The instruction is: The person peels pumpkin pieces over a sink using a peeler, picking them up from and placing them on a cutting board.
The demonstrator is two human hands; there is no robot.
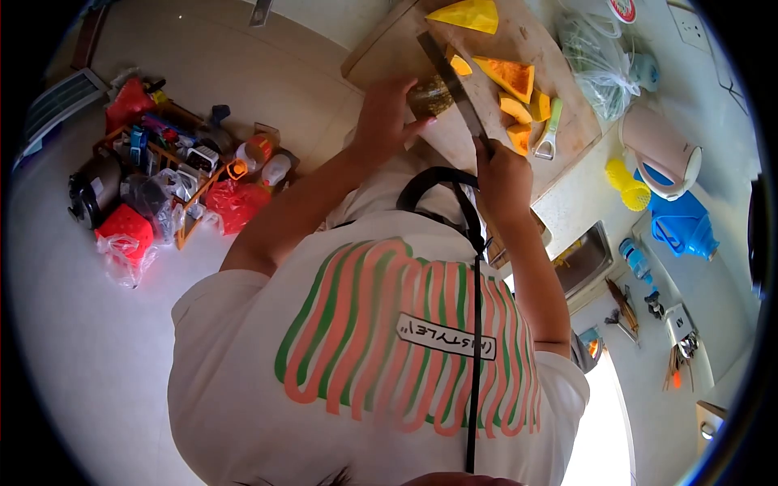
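Observation:
My right hand (504, 178) is closed around the handle of a kitchen knife (454, 79), whose long blade points up and to the left over the counter. The fingers and thumb of my left hand (387, 117) grip a pumpkin piece (429, 99) with mottled rind, close beside the blade. Whether the edge cuts into it I cannot tell. Beyond the blade lies a small orange pumpkin chunk (460, 65). Further right are a larger pumpkin wedge (506, 75), several cut pumpkin pieces (515, 108) and a peeler (550, 130) with a green handle. At the top rests a yellow pumpkin wedge (466, 14).
Along the wall on the right are a clear plastic bag (596, 61), an electric kettle (660, 154), a yellow object (628, 185) and a blue jug (681, 225). A sink (583, 259) is by my right forearm. Bags and goods fill a rack (190, 219) on the left floor.

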